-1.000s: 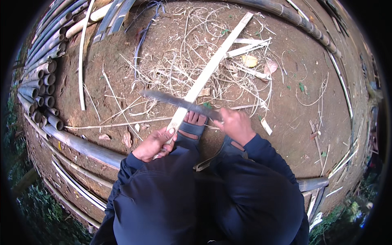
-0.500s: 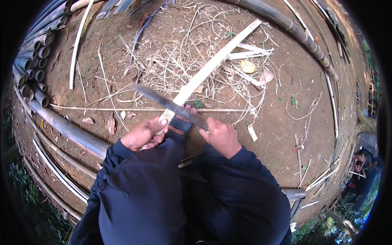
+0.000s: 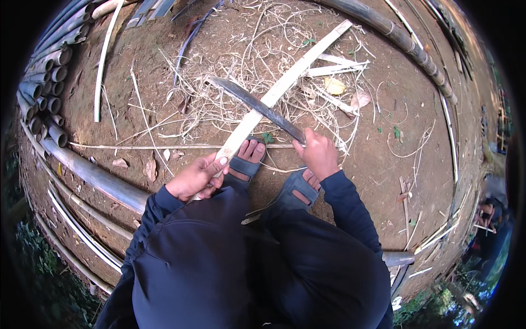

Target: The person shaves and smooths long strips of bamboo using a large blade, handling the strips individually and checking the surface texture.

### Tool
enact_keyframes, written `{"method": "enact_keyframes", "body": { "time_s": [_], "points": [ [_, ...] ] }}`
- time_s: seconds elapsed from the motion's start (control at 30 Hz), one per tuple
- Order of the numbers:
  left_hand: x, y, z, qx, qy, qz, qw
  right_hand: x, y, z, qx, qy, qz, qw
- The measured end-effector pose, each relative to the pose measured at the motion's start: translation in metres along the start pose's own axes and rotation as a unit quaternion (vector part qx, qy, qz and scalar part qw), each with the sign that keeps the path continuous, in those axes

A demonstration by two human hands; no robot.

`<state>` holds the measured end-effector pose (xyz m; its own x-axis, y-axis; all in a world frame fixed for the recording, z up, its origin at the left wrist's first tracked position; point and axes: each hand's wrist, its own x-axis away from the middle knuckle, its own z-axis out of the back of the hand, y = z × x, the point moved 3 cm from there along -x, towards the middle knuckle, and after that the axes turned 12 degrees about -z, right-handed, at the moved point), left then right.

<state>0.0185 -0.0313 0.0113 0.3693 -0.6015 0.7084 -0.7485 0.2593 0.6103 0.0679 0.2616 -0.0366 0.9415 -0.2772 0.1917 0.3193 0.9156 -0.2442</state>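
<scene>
My left hand [image 3: 198, 176] is closed around the near end of a long pale bamboo strip [image 3: 296, 72], thumb lying on top. From there the strip slants away to the upper right, over a heap of curled shavings [image 3: 213, 109]. My right hand [image 3: 319, 153] grips a machete [image 3: 257, 106] at its near right end; the fingers cover the handle. The dark blade crosses the strip about midway and points to the upper left. It looks to be touching the strip's upper face.
Below the strip are my sandalled feet [image 3: 246, 159]. Stacked bamboo poles [image 3: 55, 71] lie at the far left, with a thick pole [image 3: 98, 175] nearer. Another bamboo pole [image 3: 394, 38] curves along the upper right. Short split pieces [image 3: 337, 69] lie beside the shavings.
My right hand and the machete have moved up and to the right, farther along the strip. My left hand keeps its hold in nearly the same place. The right sandal now shows.
</scene>
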Motion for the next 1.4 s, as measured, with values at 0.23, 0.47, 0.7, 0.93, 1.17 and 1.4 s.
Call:
{"method": "enact_keyframes", "body": {
  "time_s": [0.23, 0.47, 0.7, 0.93, 1.17, 1.4],
  "points": [
    [0.005, -0.006, 0.009, -0.006, -0.003, -0.007, 1.000, 0.010, -0.008, -0.001, -0.015, 0.005, 0.119, 0.993],
    [0.007, -0.003, 0.010, 0.024, 0.004, 0.007, 1.000, 0.016, -0.016, -0.001, -0.063, -0.006, 0.111, 0.992],
    [0.005, 0.002, 0.013, 0.038, -0.003, 0.016, 0.999, -0.033, 0.043, -0.003, -0.014, 0.027, -0.009, 0.999],
    [0.013, 0.005, 0.011, 0.005, -0.002, 0.017, 1.000, -0.023, 0.030, -0.010, -0.035, 0.033, 0.092, 0.995],
    [0.005, 0.006, 0.017, 0.011, 0.010, 0.020, 1.000, -0.026, 0.009, 0.000, -0.067, -0.020, 0.035, 0.997],
    [0.022, 0.009, 0.023, -0.044, 0.025, 0.008, 0.999, -0.083, 0.102, -0.003, -0.018, 0.056, -0.066, 0.996]
  ]
}}
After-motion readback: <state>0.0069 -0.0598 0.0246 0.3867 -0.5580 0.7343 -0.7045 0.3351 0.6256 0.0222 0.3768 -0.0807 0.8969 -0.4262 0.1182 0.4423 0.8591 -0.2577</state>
